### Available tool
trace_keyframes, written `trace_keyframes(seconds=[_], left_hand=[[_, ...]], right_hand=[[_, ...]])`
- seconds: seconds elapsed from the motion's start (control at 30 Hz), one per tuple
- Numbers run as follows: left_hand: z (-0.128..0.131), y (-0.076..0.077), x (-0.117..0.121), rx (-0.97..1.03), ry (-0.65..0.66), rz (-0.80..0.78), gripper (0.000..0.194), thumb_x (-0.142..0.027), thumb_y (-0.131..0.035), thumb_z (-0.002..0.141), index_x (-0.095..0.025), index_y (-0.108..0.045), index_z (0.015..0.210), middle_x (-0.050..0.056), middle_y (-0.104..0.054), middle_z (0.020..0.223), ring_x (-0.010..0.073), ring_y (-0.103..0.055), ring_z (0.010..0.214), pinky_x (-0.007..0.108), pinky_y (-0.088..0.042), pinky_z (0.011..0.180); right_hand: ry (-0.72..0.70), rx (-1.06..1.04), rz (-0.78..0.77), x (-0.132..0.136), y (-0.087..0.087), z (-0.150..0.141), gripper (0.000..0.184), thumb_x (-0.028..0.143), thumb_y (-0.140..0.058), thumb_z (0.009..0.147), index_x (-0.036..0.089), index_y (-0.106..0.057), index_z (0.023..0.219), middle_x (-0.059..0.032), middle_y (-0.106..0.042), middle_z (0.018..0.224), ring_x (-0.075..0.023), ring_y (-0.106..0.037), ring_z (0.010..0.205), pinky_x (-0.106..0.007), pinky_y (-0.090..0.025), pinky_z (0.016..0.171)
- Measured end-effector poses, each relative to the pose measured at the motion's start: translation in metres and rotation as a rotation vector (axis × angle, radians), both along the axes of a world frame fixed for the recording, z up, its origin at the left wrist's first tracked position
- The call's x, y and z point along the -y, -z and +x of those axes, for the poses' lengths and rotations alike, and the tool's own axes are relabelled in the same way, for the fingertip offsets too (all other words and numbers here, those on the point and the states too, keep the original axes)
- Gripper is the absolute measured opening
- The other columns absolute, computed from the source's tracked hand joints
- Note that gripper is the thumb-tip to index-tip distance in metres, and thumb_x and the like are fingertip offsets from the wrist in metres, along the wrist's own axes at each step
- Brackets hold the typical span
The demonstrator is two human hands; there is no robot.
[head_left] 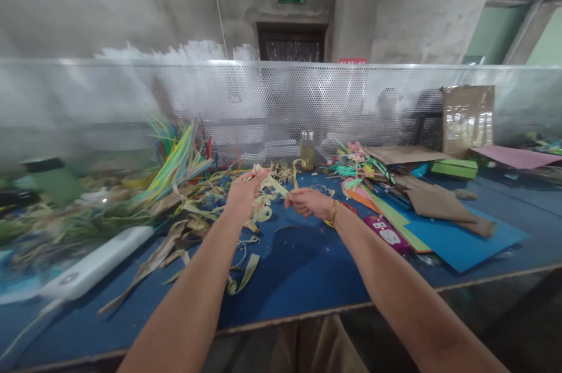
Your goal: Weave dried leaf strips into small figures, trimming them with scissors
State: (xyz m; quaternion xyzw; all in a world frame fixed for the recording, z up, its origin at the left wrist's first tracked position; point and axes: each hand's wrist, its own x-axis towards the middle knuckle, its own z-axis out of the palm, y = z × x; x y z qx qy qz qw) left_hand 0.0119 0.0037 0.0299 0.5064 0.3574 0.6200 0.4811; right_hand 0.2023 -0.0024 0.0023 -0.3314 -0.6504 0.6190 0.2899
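Observation:
Both my arms reach out over a blue table (307, 267). My left hand (244, 190) is closed on a pale yellow-green leaf strip (276, 184) near its upper end. My right hand (308, 202), with a gold bracelet on the wrist, pinches the same strip further along; a curled end (298, 166) rises above it. Under my left hand lies a heap of dried leaf strips (193, 209).
A white elongated device (96, 263) lies at the left. Coloured strips (178, 159) stand at the back left. Coloured paper sheets (456, 238), a pink box (387, 232) and brown card lie on the right. A small bottle (307, 150) stands before the perforated metal screen (281, 98).

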Motion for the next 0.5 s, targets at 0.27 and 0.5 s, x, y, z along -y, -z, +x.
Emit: trace_keyframes(seconds=[0.27, 0.5], left_hand=[[-0.001, 0.002, -0.002, -0.028, -0.001, 0.035, 0.044, -0.041, -0.076, 0.058, -0.011, -0.069, 0.089, -0.009, -0.025, 0.047, 0.0019, -0.017, 0.04, 0.019, -0.01, 0.038], [-0.005, -0.002, -0.001, -0.016, -0.031, 0.063, 0.042, -0.038, -0.077, 0.058, -0.012, -0.07, 0.089, -0.008, -0.029, 0.048, 0.0017, -0.019, 0.04, 0.018, -0.013, 0.038]], right_hand=[[-0.089, 0.141, -0.137, 0.0, 0.004, -0.004, 0.037, 0.048, -0.057, 0.08, 0.019, -0.037, 0.067, 0.0118, -0.023, 0.045, -0.0027, -0.016, 0.035, -0.014, -0.013, 0.032], [-0.184, 0.131, -0.191, -0.004, 0.012, -0.002, 0.036, 0.051, -0.046, 0.086, 0.018, -0.043, 0.073, 0.0117, -0.022, 0.044, -0.0028, -0.015, 0.035, -0.012, -0.015, 0.032]])
